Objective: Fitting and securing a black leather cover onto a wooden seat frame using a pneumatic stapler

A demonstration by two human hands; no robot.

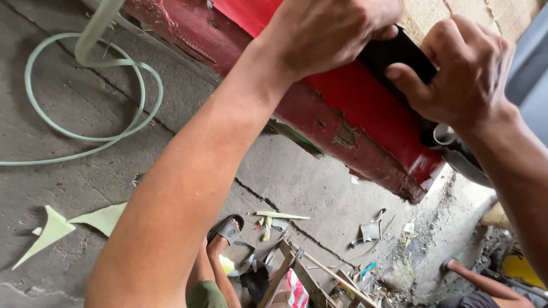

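Note:
My left hand [328,31] presses down on a black strip [399,57] laid over a red-covered beam [365,114] at the top of the view. My right hand [462,71] grips the same black strip from the right, thumb on its edge. The red covering is worn and peeling at its lower right end. A shiny metal part [444,136] shows just below my right hand. How the strip continues under my hands is hidden.
Below lies a cracked concrete floor [85,114] with a pale green looped strip [85,97], light green offcuts [54,228], scraps and a wooden frame [297,274]. My foot in a grey sandal [225,231] shows below. Another person's leg [474,274] is at lower right.

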